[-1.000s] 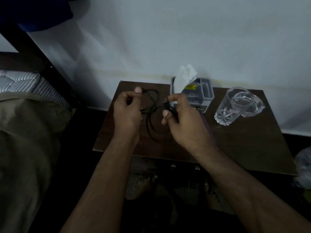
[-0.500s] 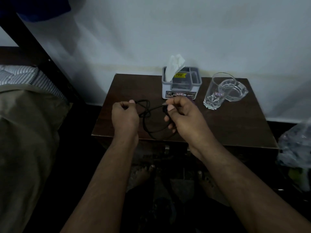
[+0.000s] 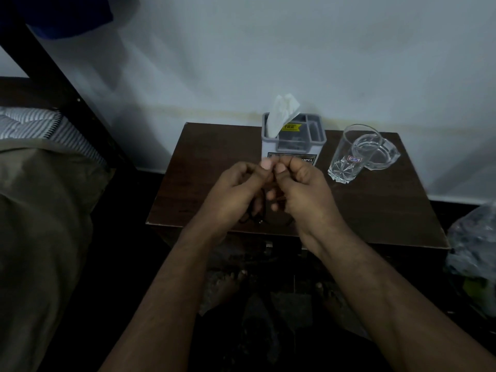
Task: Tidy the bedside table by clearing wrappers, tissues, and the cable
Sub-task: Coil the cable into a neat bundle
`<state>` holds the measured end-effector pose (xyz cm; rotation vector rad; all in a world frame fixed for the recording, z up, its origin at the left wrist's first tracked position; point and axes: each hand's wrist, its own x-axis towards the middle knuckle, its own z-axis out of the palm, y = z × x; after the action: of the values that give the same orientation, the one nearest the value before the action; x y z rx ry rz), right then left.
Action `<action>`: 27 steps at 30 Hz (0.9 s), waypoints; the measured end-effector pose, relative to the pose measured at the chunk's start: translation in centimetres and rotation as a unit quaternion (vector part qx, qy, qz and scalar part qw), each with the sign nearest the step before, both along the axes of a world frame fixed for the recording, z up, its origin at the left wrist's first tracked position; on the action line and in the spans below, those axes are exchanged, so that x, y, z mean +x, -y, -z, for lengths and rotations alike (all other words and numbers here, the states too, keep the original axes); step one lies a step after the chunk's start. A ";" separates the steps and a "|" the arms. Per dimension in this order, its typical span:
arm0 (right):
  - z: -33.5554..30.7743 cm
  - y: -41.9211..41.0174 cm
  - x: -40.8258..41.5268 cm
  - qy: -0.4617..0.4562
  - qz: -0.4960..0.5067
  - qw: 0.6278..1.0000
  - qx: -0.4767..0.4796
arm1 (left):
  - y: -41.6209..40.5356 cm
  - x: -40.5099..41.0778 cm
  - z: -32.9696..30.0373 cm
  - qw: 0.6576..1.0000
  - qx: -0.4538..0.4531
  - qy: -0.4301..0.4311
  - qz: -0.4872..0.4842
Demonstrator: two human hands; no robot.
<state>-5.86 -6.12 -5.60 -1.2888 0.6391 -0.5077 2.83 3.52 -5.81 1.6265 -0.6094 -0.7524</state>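
Observation:
My left hand (image 3: 236, 191) and my right hand (image 3: 300, 191) are pressed together over the middle of the dark wooden bedside table (image 3: 204, 183), thumbs touching. Both are closed on a thin black cable (image 3: 255, 218), which is mostly hidden between the palms; a few loops hang below the left hand near the table's front edge. A white tissue (image 3: 283, 111) sticks up from a grey compartment box (image 3: 294, 146) at the back of the table, just beyond my fingers.
A clear drinking glass (image 3: 349, 159) and a glass ashtray (image 3: 381, 154) stand at the back right. A bed with an olive cover (image 3: 40, 224) lies to the left. A plastic bag (image 3: 472, 251) sits at the right edge. My bare feet show below the table.
My hands, apart with the cable stretched and looped between them, have come together, gathering the cable into a bunch. The view has shifted slightly.

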 end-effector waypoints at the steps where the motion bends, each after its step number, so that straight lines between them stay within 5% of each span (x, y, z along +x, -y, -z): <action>1: 0.1 0.2 0.1 -0.006 0.022 1.000 -0.012 | -0.2 0.0 -0.1 1.000 -0.020 0.004 -0.004; 5: 1.5 1.6 0.1 -0.071 0.073 0.979 -0.179 | -0.6 0.9 -0.8 0.979 -0.175 -0.070 -0.081; 9: 2.2 1.9 -1.2 -0.192 -0.107 0.895 -0.387 | -1.2 2.5 -1.0 0.894 -0.357 -0.248 -0.113; 13: 2.2 0.0 -1.7 -0.222 -0.217 0.773 -0.552 | -1.0 2.2 -1.1 0.862 -0.395 -0.301 -0.101; 16: 1.1 -1.4 -1.5 -0.168 -0.230 0.754 -0.592 | -0.7 2.1 -1.2 0.845 -0.415 -0.320 -0.111; 20: 0.9 -1.7 -1.4 -0.219 -0.278 0.691 -0.631 | -0.8 2.7 -1.2 0.824 -0.433 -0.340 -0.137; 27: 1.0 -0.3 -1.1 -0.066 -0.135 0.886 -0.438 | -0.8 2.4 -0.5 0.944 -0.223 -0.169 -0.172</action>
<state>-6.98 -5.81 -6.61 -2.2503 0.3158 -0.4916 5.23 4.29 -5.31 1.1091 -0.2131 -0.5633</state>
